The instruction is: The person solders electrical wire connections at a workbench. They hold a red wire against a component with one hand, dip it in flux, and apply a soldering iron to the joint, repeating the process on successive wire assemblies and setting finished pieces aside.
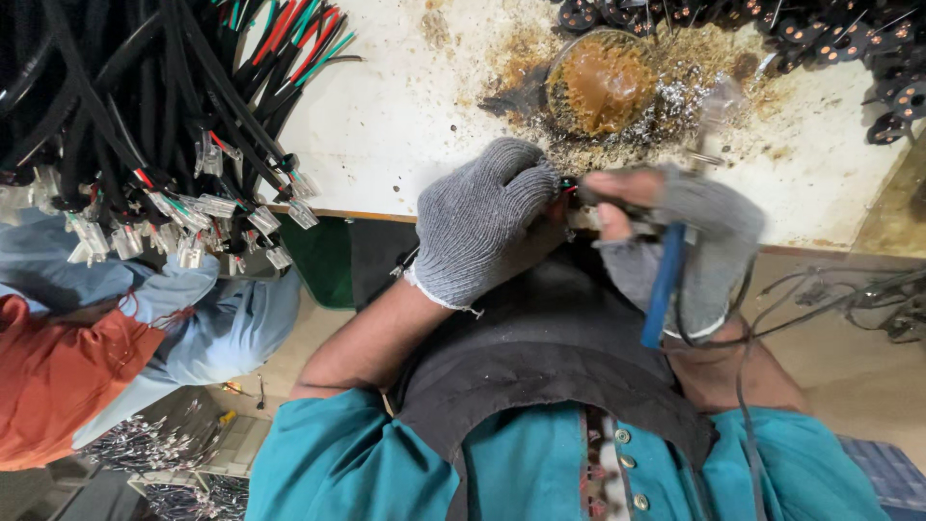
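Observation:
My left hand (482, 217), in a grey knit glove, is closed around the end of a thin wire with small red and black leads (566, 186) at the table's front edge. My right hand (690, 241), in a grey fingerless glove, grips a blue-handled soldering iron (664, 285) whose tip meets the wire end between both hands. The iron's cord (743, 386) runs down past my right arm. What lies under my left palm is hidden.
A round tin of brown flux or residue (600, 82) sits on the stained white table (405, 125), ringed by solder scraps. Black cable bundles with clear connectors (193, 207) hang at left. Black round parts (849, 39) lie top right. Another person's clothing (58, 367) is at lower left.

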